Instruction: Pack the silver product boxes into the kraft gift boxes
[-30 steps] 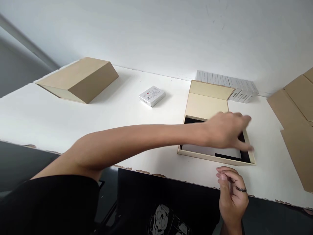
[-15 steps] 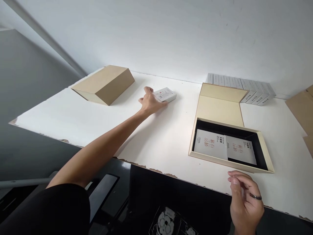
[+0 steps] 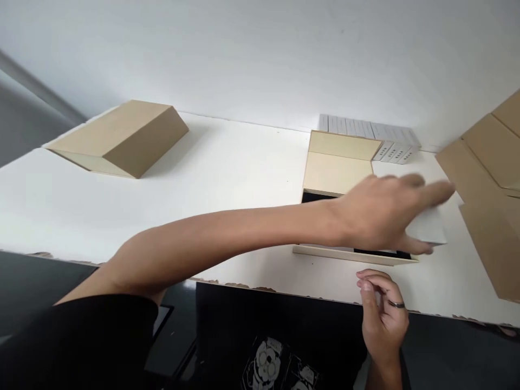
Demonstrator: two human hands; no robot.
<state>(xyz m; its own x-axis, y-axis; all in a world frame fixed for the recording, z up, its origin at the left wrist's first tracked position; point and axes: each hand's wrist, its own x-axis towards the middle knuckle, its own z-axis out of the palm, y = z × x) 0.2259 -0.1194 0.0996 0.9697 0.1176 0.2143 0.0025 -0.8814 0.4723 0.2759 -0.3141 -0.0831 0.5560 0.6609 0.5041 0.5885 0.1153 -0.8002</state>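
My left hand (image 3: pixel 382 214) reaches across to the right, slightly smeared by motion, its fingers around a small white box (image 3: pixel 433 226). Most of that box is hidden behind the hand. Below the hand and forearm lies an open cream gift box (image 3: pixel 337 253) with a black inside; the arm covers most of it, including its contents. The gift box's lid (image 3: pixel 337 172) is folded back toward the wall. My right hand (image 3: pixel 384 314), with a dark ring on it, rests near the table's front edge. Its fingers are curled together, and nothing shows in them.
Several small white boxes (image 3: pixel 365 130) stand in a row against the wall, behind the lid. At the left sits a closed tan box (image 3: pixel 122 135). Brown cardboard (image 3: pixel 483 216) borders the right side. The white table (image 3: pixel 227 162) has a chipped front edge.
My left hand has carried the small white box from the left middle of the table to above the gift box's right end. The view has turned right; my right hand keeps its pose.
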